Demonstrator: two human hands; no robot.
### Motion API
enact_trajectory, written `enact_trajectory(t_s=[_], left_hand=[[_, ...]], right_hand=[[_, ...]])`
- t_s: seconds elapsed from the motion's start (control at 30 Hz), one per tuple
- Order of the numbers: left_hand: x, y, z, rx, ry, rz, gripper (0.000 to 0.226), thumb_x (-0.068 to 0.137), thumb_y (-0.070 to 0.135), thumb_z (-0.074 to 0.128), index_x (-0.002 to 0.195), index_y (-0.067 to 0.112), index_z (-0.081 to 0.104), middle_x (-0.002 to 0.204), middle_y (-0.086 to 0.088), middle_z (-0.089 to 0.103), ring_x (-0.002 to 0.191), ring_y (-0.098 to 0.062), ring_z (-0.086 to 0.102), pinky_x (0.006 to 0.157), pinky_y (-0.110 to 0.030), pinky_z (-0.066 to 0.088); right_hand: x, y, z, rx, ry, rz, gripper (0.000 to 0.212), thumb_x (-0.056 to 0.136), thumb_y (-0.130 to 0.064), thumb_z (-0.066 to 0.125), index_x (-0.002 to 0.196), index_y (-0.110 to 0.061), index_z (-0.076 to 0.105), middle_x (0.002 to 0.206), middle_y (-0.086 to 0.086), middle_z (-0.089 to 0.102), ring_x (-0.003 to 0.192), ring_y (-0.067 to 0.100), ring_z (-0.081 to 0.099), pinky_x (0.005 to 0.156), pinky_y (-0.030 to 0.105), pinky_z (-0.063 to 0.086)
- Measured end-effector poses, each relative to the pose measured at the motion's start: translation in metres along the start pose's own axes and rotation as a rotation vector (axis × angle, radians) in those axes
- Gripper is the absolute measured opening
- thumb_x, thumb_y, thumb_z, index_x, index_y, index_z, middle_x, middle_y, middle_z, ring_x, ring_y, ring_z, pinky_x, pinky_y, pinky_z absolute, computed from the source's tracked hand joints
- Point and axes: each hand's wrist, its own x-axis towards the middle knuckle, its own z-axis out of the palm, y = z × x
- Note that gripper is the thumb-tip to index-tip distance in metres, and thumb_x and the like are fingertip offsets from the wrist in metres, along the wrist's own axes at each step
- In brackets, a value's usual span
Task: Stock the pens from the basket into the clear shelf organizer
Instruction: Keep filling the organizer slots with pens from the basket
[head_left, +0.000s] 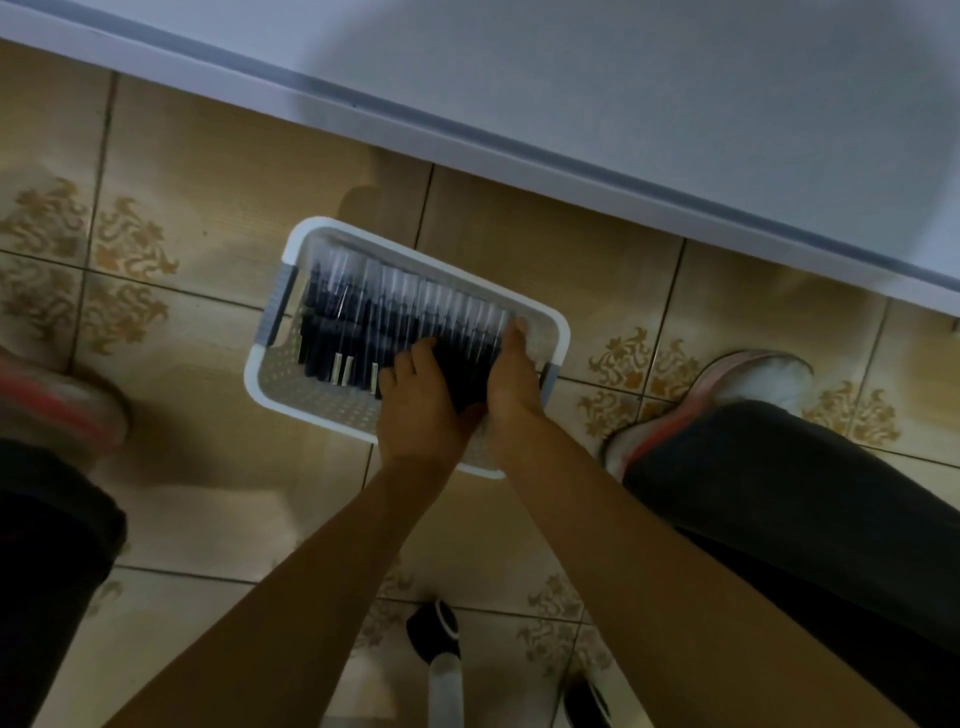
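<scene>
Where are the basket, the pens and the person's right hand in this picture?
basket (270, 364): head view, on its white rim at the left.
pens (363, 312): head view, on the dark row inside.
right hand (511, 384): head view, on its back.

There is just one view, from a camera on the person's head, looking almost straight down at the tiled floor. It is tilted, so the white ledge runs slantwise across the top. The basket sits mid-frame at arm's reach, both forearms stretching down from the bottom edge, a shoe at either side.
</scene>
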Motion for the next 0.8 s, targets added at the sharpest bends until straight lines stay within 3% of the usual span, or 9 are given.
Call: enact_trajectory(t_s=[0.23,0.4,0.5,0.63,0.8], left_hand=[[0.001,0.007,0.003,0.157,-0.071,-0.014,0.036,0.088,0.031,0.059,0.118,0.012,0.052,0.12,-0.008,0.057,0.113,-0.027,0.048,0.088,-0.037,0.038],[0.001,0.008,0.006,0.082,-0.09,-0.036,0.044,0.086,0.037,0.062,0.119,0.01,0.051,0.117,-0.01,0.059,0.11,-0.029,0.052,0.089,-0.044,0.045],[0.005,0.004,0.007,0.015,-0.097,-0.072,0.045,0.085,0.039,0.064,0.116,0.008,0.053,0.113,-0.011,0.061,0.106,-0.029,0.057,0.084,-0.046,0.049],[0.012,0.0,0.003,-0.169,-0.049,-0.137,0.037,0.089,0.032,0.064,0.116,0.008,0.054,0.111,-0.009,0.064,0.1,-0.025,0.062,0.073,-0.031,0.046],[0.021,-0.004,-0.001,-0.231,-0.053,-0.165,0.034,0.09,0.03,0.062,0.114,0.006,0.059,0.106,-0.01,0.066,0.095,-0.025,0.063,0.073,-0.03,0.046]], right_hand=[[-0.013,0.008,-0.014,0.044,-0.055,-0.003,0.056,0.097,-0.058,0.031,0.13,-0.019,0.055,0.123,0.002,0.061,0.113,0.017,0.057,0.109,0.038,0.039],[-0.02,-0.001,-0.024,0.115,-0.119,0.047,0.066,0.095,-0.06,0.031,0.138,-0.013,0.05,0.134,0.009,0.057,0.122,0.022,0.054,0.11,0.038,0.038],[-0.023,-0.006,-0.025,0.016,-0.15,0.05,0.072,0.094,-0.063,0.025,0.137,-0.012,0.051,0.139,0.01,0.054,0.128,0.023,0.049,0.112,0.038,0.035],[-0.02,-0.012,-0.024,-0.128,-0.176,0.049,0.079,0.093,-0.067,0.019,0.134,-0.009,0.054,0.142,0.012,0.049,0.132,0.025,0.044,0.116,0.041,0.029],[-0.014,-0.015,-0.023,-0.071,-0.161,0.042,0.076,0.095,-0.063,0.018,0.14,-0.009,0.047,0.142,0.01,0.049,0.131,0.023,0.045,0.113,0.034,0.031]])
